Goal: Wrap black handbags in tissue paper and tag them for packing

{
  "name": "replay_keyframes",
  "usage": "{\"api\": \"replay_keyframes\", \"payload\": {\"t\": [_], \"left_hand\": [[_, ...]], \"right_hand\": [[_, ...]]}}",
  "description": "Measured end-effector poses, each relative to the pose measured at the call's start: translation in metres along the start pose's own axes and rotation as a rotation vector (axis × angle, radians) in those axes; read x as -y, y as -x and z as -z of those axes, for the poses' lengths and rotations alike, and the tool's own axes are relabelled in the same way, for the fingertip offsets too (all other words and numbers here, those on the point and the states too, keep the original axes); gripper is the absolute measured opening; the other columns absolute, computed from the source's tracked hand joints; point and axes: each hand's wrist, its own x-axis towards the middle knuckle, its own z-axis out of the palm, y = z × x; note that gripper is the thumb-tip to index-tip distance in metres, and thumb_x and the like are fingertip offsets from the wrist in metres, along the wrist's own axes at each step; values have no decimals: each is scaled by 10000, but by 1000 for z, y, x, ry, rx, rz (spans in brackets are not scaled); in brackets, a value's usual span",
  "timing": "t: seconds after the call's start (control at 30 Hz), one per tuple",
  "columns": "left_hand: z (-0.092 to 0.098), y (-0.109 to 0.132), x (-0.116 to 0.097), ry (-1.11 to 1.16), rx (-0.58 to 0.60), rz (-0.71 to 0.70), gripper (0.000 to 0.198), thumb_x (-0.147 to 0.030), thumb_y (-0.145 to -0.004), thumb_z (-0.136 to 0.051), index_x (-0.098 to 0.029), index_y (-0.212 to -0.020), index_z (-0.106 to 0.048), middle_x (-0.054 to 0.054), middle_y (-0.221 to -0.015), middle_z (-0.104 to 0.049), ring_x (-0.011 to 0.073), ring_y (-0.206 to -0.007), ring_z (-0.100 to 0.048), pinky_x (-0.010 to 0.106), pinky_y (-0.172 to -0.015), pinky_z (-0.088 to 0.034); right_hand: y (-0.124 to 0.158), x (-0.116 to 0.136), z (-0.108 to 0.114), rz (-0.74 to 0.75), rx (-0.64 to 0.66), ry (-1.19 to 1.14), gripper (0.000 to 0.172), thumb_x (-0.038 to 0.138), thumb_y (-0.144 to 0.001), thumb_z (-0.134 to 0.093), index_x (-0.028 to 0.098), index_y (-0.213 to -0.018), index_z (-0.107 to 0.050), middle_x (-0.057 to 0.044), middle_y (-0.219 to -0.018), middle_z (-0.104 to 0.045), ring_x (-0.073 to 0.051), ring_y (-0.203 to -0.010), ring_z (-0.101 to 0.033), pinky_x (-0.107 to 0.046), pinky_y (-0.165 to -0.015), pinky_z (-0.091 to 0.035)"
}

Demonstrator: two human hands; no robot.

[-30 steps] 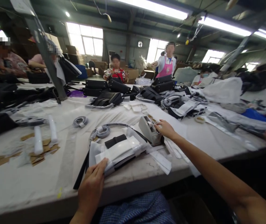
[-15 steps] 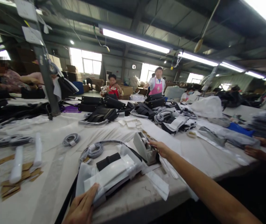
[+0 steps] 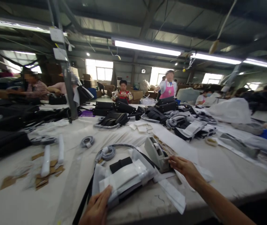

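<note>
My left hand [image 3: 97,204] presses the near-left corner of a black bag [image 3: 121,165] partly wrapped in white sheeting [image 3: 121,178], its fingers together on the sheet. A coiled, wrapped strap [image 3: 108,153] lies at the bag's far-left corner. Just right of the bag stands a grey tape dispenser [image 3: 157,154]. At the dispenser's near-right end, the fingertips of my right hand [image 3: 185,168] are pinched on what appears to be the tape end; the clear tape is hard to make out. White strips [image 3: 174,195] lie below the dispenser.
A heap of black bags and wrapped straps [image 3: 175,120] spans the table's far side. Rolled white sheets [image 3: 45,161] and brown card pieces [image 3: 42,181] lie at left, near a coiled strap [image 3: 87,142]. A metal post [image 3: 69,87] rises behind. Several people work beyond the table.
My right hand has moved from the top of the dispenser to its near-right end. My left hand stays on the wrapped bag. The camera view has turned left.
</note>
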Motion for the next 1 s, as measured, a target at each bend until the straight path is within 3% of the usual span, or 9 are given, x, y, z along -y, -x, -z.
{"api": "replay_keyframes", "payload": {"t": [0.17, 0.3, 0.43, 0.57, 0.67, 0.8, 0.9, 1.0], "left_hand": [[3, 0, -4, -58, 42, -14, 927, 47, -785, -445, -324, -1571, -124, -74, -1267, -688, 137, -1018, -677, 190, -928, -551], [0, 2, -3, -42, 34, -25, 858, 42, -799, -440, -311, -1554, -233, -56, -1246, -699, 137, -1007, -673, 189, -919, -550], [8, 1, -20, -8, 66, 210, 665, 10, -822, -452, -286, -1416, -496, -1, -1179, -709, 152, -989, -680, 228, -876, -577], [17, -6, -33, 31, 151, 385, 584, 1, -825, -478, -254, -1341, -576, 44, -1108, -696, 159, -963, -680, 251, -839, -587], [22, -12, -36, 64, 181, 434, 583, 19, -813, -487, -253, -1319, -591, 43, -1126, -690, 154, -999, -669, 249, -858, -580], [27, -17, -37, 108, 198, 418, 605, 52, -790, -488, -232, -1316, -586, 43, -1188, -697, 160, -1063, -649, 271, -928, -564], [28, -19, -37, 92, 191, 377, 558, 62, -787, -490, -218, -1252, -619, 49, -1279, -673, 195, -1145, -618, 327, -979, -553], [26, -17, -39, 24, 159, 382, 472, 34, -809, -512, -231, -1173, -655, 73, -1353, -619, 226, -1147, -621, 355, -933, -576]], "right_hand": [[0, -22, 12, -121, -53, -70, 438, 408, -485, -940, 170, -815, -777, -79, -883, -753, -174, -744, -698, -253, -705, -603], [-9, -38, 12, -110, -121, -42, 367, 364, -479, -909, 167, -754, -767, -55, -770, -726, -125, -585, -626, -212, -540, -543], [-12, -51, 18, -33, -182, 223, 353, 452, -487, -844, 160, -657, -744, -44, -607, -668, -124, -462, -500, -246, -408, -419], [11, -39, 14, 76, -152, 458, 433, 551, -527, -815, 181, -746, -768, -67, -683, -708, -158, -536, -537, -281, -502, -479], [32, -9, -19, 211, 133, 606, 401, 564, -659, -772, 200, -827, -779, -68, -709, -713, -178, -593, -582, -288, -587, -514], [39, 27, -104, 344, 750, 708, 299, 475, -837, -677, 190, -838, -767, -57, -786, -725, -172, -687, -634, -259, -656, -510], [27, 33, -174, 464, 1163, 763, 273, 407, -877, -647, 160, -871, -762, -36, -770, -714, -147, -693, -621, -235, -667, -479], [7, 23, -229, 532, 1421, 888, 256, 372, -871, -652, 142, -895, -763, -8, -726, -690, -116, -643, -587, -206, -616, -436]]}}
